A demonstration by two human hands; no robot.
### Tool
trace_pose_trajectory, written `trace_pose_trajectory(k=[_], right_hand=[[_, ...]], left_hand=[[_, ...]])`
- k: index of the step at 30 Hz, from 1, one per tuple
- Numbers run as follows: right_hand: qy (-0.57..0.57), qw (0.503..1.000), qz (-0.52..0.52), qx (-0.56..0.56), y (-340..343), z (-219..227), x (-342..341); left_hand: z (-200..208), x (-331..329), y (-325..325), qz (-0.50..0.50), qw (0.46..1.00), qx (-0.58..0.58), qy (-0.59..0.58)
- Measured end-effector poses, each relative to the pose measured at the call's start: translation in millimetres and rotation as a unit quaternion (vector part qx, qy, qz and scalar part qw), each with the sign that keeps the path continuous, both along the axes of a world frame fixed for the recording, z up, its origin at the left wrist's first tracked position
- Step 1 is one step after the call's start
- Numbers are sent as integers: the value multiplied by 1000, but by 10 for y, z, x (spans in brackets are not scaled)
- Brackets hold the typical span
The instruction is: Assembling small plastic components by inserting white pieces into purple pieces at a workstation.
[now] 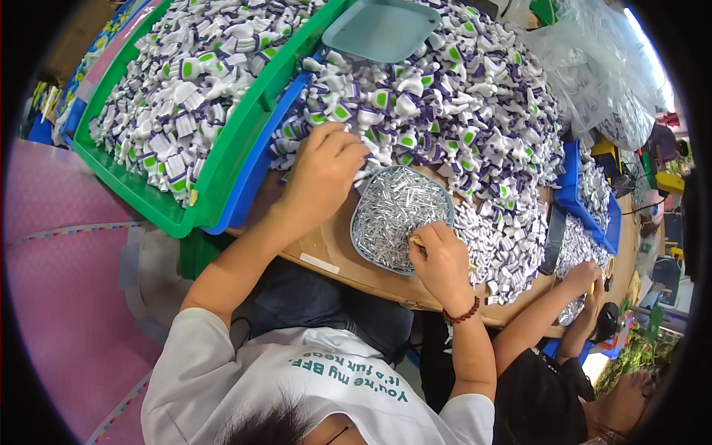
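Observation:
At the near edge of a big heap of white plastic toy parts (415, 104) with purple and green patches, my left hand (322, 174) has its fingers curled inward. Its fingertips are hidden, so what it holds does not show. A rounded bowl (356, 222) full of small silver metal pins (400, 204) stands just right of it. My right hand (443, 263) reaches into the bowl's near right side, thumb and fingers closed together among the pins. Something yellowish covers a fingertip there. Any pin between those fingers is too small to make out.
On the left, a green crate (182, 222) filled with similar parts sits over a blue one (241, 196). A grey-blue tray lid (382, 30) lies on the heap. Small white pieces (512, 252) lie right of the bowl. Farther right, another person's hands (586, 278) work beside blue bins (593, 200).

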State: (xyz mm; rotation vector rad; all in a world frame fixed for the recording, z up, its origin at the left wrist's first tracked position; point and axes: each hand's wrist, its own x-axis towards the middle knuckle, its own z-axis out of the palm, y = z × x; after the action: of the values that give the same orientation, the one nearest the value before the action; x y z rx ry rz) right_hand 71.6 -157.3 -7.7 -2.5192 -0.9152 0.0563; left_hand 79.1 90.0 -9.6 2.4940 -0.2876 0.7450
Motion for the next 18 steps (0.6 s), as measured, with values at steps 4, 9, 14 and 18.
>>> trace_pose_trajectory(k=[4, 9, 14, 18], right_hand=[[37, 994, -24, 97, -23, 41, 2], [180, 971, -80, 134, -79, 183, -4], [322, 887, -152, 295, -116, 146, -1], [415, 824, -165, 349, -150, 226, 48]], left_hand=[[-11, 112, -134, 21, 996, 81, 4], [-64, 219, -164, 35, 989, 143, 20], [87, 185, -84, 9, 1000, -11, -27], [218, 90, -77, -79, 813, -561, 133]])
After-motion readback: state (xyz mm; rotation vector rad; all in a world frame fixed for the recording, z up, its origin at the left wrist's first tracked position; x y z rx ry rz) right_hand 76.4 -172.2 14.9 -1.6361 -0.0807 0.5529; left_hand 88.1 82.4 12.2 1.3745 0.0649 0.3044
